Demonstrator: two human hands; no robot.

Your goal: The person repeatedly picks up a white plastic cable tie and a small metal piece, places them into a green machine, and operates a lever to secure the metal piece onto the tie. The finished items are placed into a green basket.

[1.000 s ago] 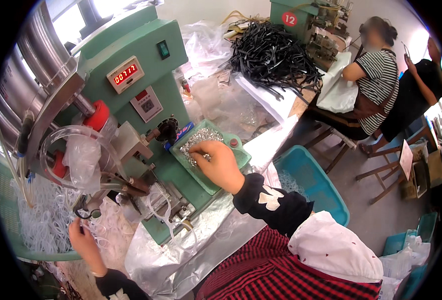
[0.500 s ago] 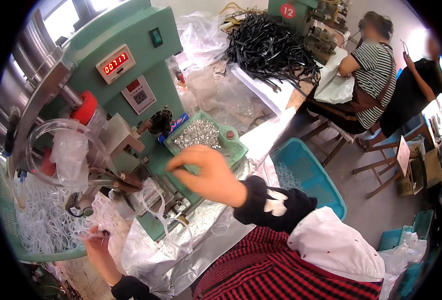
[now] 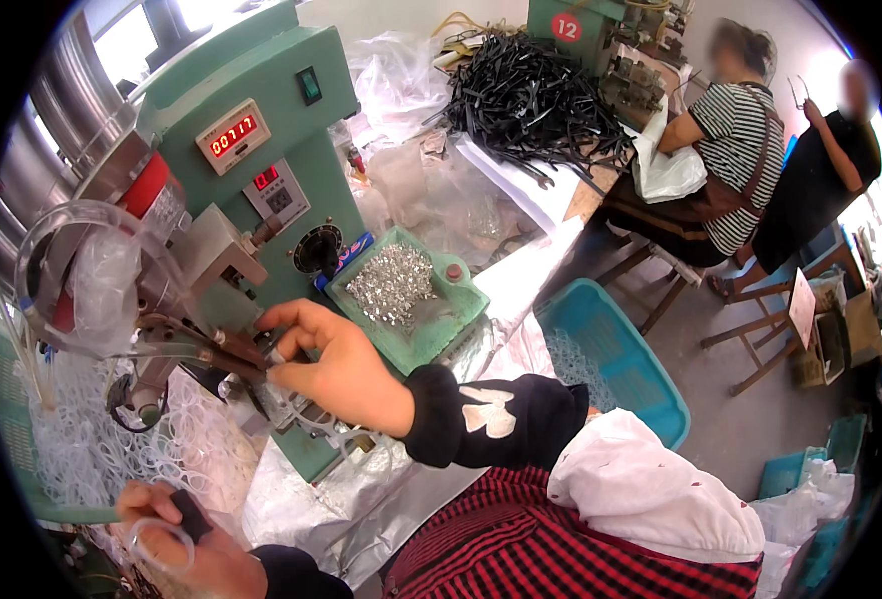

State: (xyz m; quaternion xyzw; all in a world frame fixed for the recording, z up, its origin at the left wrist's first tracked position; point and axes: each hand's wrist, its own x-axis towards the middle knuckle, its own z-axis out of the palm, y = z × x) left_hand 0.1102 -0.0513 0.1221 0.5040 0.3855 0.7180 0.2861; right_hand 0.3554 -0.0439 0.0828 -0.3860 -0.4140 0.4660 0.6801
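1. From where I stand, the person's right hand [image 3: 339, 377] is at the lower front of the green machine [image 3: 271, 75], thumb and forefinger bent toward each other by the metal fixture [image 3: 238, 351]. I can't tell whether those fingers pinch anything.
2. The left hand [image 3: 211, 561] is low, in front of the worktop [image 3: 586, 203], its fingers closed around a small dark block [image 3: 190, 511]. A clear loop [image 3: 191, 552] hangs at the same fingers, ringed in front of them.
3. Just beyond the right hand sits a green tray [image 3: 409, 351], with a heap of shiny metal bits [image 3: 389, 285] in it.
4. Red digits glow on the machine's face, above a round black dial [image 3: 318, 249].
5. A silver sheet [image 3: 296, 509] covers the near edge, between the two hands.
6. To the left, a green basket [image 3: 19, 454] brims with clear plastic loops [image 3: 101, 429].
7. On the far side lies a pile of black strips [image 3: 531, 110]. Near it a person in a striped top [image 3: 745, 125] sits; another, in black [image 3: 818, 190], stands behind.
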